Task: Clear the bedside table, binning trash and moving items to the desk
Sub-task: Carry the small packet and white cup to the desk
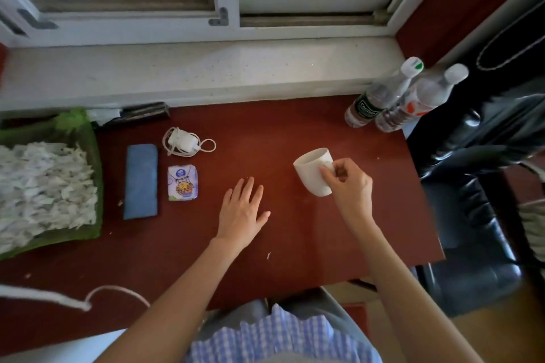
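We see the white cup [313, 171] tilted on the red-brown surface [295, 132], right of centre, with our right hand [348, 186] pinching its handle side between thumb and fingers. Our left hand [243, 211] lies flat and spread on the surface just left of the cup, holding nothing. Farther left sit a tissue pack [182, 183], a blue case [141, 181], a white charger [184, 143] with its coiled cord, and a green tray [91, 138] of shredded paper, while two bottles [392, 100] stand at the far right corner.
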`<state>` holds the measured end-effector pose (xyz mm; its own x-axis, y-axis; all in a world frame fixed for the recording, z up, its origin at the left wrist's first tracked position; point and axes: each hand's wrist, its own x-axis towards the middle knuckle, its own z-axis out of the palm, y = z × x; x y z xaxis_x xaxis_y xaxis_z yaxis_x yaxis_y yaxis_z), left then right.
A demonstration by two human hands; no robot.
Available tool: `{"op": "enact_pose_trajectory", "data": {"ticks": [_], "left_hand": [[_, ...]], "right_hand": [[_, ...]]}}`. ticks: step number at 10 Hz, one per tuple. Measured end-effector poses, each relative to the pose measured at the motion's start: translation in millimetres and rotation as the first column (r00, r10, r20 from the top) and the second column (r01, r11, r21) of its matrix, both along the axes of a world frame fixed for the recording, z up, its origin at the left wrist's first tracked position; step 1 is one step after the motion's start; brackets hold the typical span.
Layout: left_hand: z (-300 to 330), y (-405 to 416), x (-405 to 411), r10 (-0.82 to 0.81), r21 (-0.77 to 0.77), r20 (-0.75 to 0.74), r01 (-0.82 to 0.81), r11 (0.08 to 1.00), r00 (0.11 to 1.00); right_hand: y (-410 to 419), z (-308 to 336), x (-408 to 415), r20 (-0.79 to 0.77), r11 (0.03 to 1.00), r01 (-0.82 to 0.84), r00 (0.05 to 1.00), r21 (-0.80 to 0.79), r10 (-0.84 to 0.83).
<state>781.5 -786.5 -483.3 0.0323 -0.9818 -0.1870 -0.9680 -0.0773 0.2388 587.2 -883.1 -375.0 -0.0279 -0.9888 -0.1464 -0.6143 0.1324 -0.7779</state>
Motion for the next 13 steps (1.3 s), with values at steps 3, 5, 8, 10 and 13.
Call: {"op": "enact_pose_trajectory", "data": {"ticks": [3, 5, 8, 10, 13], "left_hand": [[-3.8, 3.7, 2.0, -0.034, 0.007, 0.026, 0.034, 0.999, 0.999], [-4.7, 4.0, -0.4, -0.024, 0.034, 0.02, 0.024, 0.999, 1.0], [-4.3, 3.0, -0.5, -0.018, 0.026, 0.026, 0.017, 1.0, 0.999], [-4.1, 2.6, -0.5, -0.023, 0.019, 0.059, 0.022, 1.0, 0.998], [-6.0, 3.2, -0.1, -0.03, 0.014, 0.081, 0.029, 0.999, 0.996]], "right_hand": [[-40.2, -16.0, -3.1, 0.051, 0.988, 0.14, 0.989, -0.065, -0.136], [-62.2, -34.5, -1.5, 0.066, 0.977, 0.193, 0.98, -0.092, -0.187], [-52.1, -49.0, -22.4, 0.149, 0.974, 0.222, 0.965, -0.036, -0.215], [-38.8, -54.9, -33.8, 0.058, 0.956, 0.254, 0.967, -0.148, -0.248], [-11.1, -79.4, -51.2, 0.004, 0.966, 0.223, 0.975, -0.128, -0.224]]}}
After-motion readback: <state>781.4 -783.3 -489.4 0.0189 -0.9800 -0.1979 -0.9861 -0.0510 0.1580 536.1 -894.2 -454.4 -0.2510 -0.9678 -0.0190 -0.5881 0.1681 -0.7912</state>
